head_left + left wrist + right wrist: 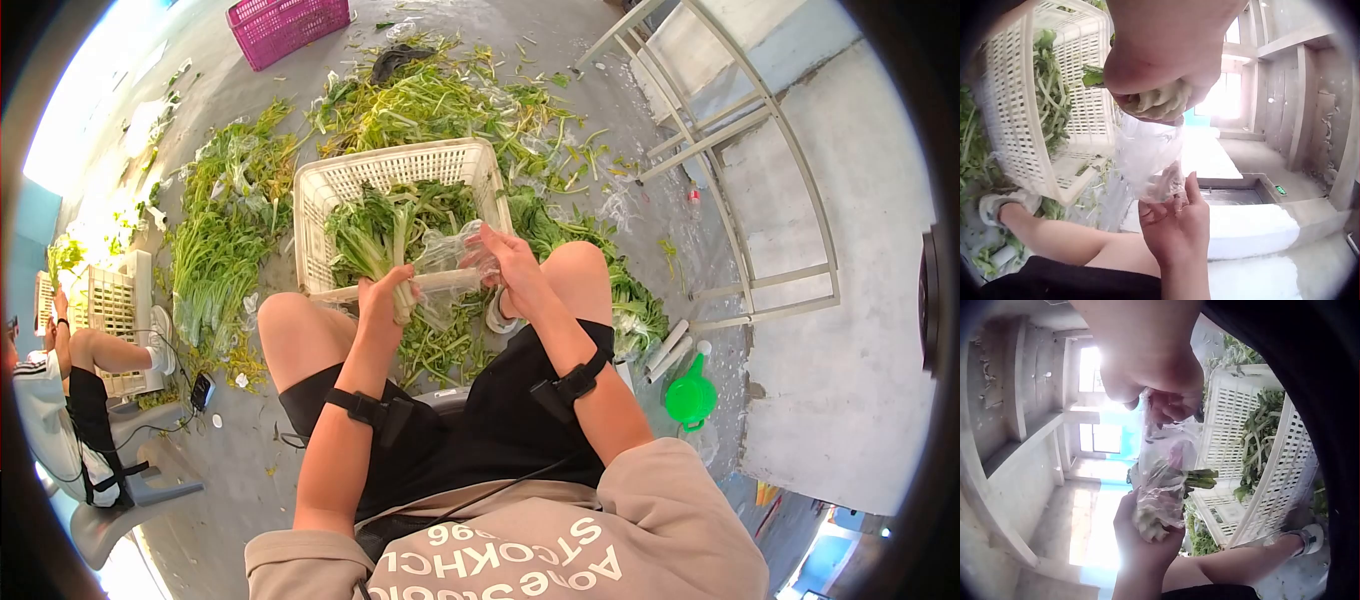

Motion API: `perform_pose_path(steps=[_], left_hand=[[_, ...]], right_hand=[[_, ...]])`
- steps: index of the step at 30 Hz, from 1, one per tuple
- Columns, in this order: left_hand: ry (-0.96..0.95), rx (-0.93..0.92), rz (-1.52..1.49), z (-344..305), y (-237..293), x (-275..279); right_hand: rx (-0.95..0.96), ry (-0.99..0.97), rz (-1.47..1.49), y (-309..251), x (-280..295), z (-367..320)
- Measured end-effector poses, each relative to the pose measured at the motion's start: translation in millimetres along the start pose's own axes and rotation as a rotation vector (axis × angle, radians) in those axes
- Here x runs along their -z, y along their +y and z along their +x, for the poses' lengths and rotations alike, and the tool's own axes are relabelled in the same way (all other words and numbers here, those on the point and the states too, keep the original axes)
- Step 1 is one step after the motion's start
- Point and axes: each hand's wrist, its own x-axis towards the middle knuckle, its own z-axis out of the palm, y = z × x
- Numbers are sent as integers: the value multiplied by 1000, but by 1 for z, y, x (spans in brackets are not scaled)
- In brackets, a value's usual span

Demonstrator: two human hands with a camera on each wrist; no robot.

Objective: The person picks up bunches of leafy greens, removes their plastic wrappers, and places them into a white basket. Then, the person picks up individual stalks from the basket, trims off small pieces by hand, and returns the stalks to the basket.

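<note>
My left hand (380, 303) grips a bunch of leafy greens (370, 240) round its pale stalk base (1163, 100), leaves pointing away over the crate. My right hand (518, 272) pinches a clear plastic bag (440, 252) just right of the bunch. In the left wrist view the bag (1147, 150) stretches between the left hand (1166, 50) and the right hand (1179, 234). The right wrist view shows plastic (1169, 478) lying over the stalk base (1150, 522). A white crate (310, 235) with more greens stands in front of the knees.
Heaps of greens (235, 220) and trimmings (430, 105) cover the floor left of and beyond the crate. A purple crate (285, 25) stands at the far left. At right are a metal frame (780, 110) and a green scoop (690, 397). Another person (60, 400) sits far left.
</note>
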Motion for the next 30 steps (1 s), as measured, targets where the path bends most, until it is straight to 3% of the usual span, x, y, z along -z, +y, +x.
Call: perform_pose_path(steps=[2,4,8,11,13,15,17,19,23,30], left_hand=[[-3,13,6,-1,-1,-2],[-5,26,15,-1,-1,-1],[-64,29,-62,8,-4,7],[-104,66,-61,13,-6,13],[-100,96,-56,8,-4,9],[23,76,-19,1,-8,0],[-26,87,-19,1,-13,-1],[-76,97,-19,0,-16,-3],[-127,128,-14,-2,-18,-4],[-62,120,4,-9,-15,-11]], right_hand=[[-64,46,-19,4,-5,1],[120,-72,-231,17,-5,1],[153,-55,-247,27,8,13],[152,-28,-42,23,11,15],[112,-68,338,15,1,6],[124,5,395,15,-11,4],[137,77,450,14,-11,3],[129,-74,556,13,-3,2],[100,-47,629,7,-5,1],[92,-220,681,-15,7,-12]])
